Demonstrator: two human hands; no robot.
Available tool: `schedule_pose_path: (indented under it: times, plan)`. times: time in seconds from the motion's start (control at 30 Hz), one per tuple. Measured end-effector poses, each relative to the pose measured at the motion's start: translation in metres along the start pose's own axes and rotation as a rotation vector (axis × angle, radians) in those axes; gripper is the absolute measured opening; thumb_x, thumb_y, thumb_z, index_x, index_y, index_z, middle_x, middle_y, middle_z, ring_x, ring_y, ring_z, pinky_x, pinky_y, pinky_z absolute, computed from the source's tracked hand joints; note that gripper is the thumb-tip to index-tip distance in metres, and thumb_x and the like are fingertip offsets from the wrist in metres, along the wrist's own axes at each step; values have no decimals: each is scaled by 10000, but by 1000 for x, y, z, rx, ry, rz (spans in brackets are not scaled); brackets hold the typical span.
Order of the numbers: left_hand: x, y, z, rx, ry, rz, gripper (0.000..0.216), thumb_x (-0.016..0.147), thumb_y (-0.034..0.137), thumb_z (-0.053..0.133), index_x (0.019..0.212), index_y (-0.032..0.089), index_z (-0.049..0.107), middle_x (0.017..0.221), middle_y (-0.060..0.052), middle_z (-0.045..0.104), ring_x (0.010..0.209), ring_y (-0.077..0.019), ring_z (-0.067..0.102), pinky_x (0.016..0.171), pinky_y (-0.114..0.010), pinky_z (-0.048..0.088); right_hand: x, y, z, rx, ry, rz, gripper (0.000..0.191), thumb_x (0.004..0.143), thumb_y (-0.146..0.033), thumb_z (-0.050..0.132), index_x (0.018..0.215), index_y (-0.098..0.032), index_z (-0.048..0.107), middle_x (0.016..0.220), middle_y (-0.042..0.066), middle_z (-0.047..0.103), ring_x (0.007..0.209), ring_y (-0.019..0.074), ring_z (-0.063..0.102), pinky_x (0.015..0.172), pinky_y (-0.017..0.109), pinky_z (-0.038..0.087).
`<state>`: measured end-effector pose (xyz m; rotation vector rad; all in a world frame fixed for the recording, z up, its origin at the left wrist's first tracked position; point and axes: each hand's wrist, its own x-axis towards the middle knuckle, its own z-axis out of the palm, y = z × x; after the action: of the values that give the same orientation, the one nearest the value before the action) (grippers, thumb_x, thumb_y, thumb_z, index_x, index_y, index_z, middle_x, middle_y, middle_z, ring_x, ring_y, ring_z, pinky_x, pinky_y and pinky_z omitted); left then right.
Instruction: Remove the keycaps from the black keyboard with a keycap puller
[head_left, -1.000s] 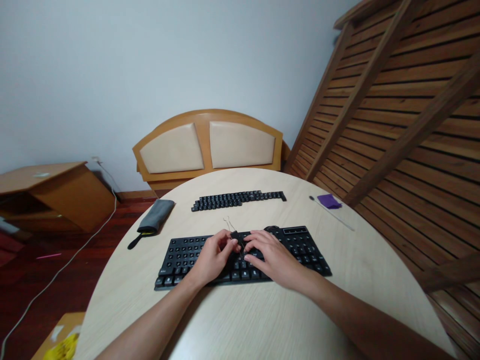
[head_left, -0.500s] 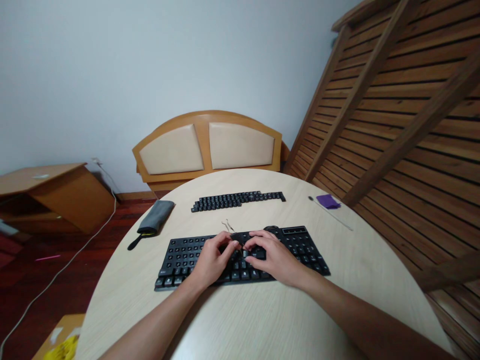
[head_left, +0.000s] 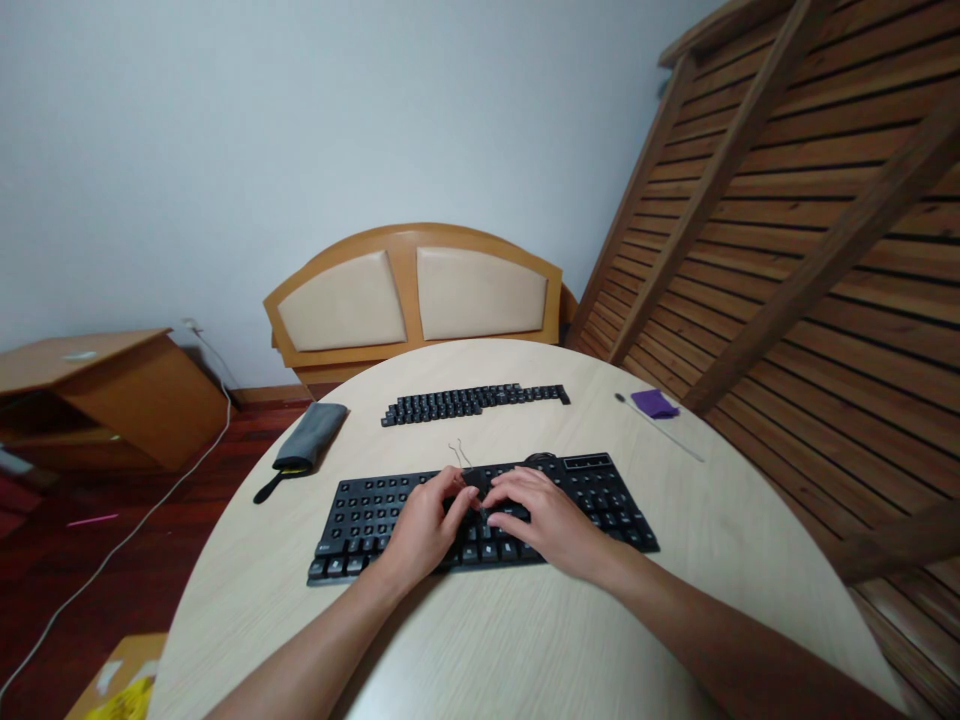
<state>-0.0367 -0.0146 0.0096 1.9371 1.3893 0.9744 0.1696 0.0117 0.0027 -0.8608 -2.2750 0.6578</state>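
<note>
A black computer keyboard lies before me. On its upper left the keycaps are off and bare key mounts show; caps sit along its lower rows and right side. My left hand is closed over the middle of the keyboard, and the thin ends of a wire keycap puller stick out beyond its fingers. Beside it, my right hand rests with thumb and forefinger curled close together at the keys. Whatever sits between those fingertips is hidden. Removed keycaps stand in rows behind the keyboard.
A grey pouch with a black strap lies at the round table's left. On the right are a purple cloth and a thin stick with a dark tip. A wooden slatted frame leans close by on the right.
The puller's wire ends have shifted slightly right and turned. My right fingers have drawn nearer to the left ones, and the light keycap seen between them is now covered.
</note>
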Motion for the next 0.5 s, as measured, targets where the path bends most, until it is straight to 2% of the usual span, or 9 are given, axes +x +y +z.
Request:
schedule_pose_path:
  times: [0.33,0.5]
  plan:
    - [0,-4,3,10,-6,-9,171,980,333,467,859,217,501,779,-12,711,721,-182,660,689,-262,439,-1,4,4,-49,-6,-66,211,868,-274,716,1078,-261,711,1071,29,737,1080,212,622,962,375,431]
    - [-1,-3,2,5,-23,-6,160,985,333,459,874,222,488,815,-27,734,769,-195,682,723,-273,450,0,3,3,-47,-12,-63,149,878,-294,704,1016,-240,719,1029,32,744,1043,210,635,943,364,443]
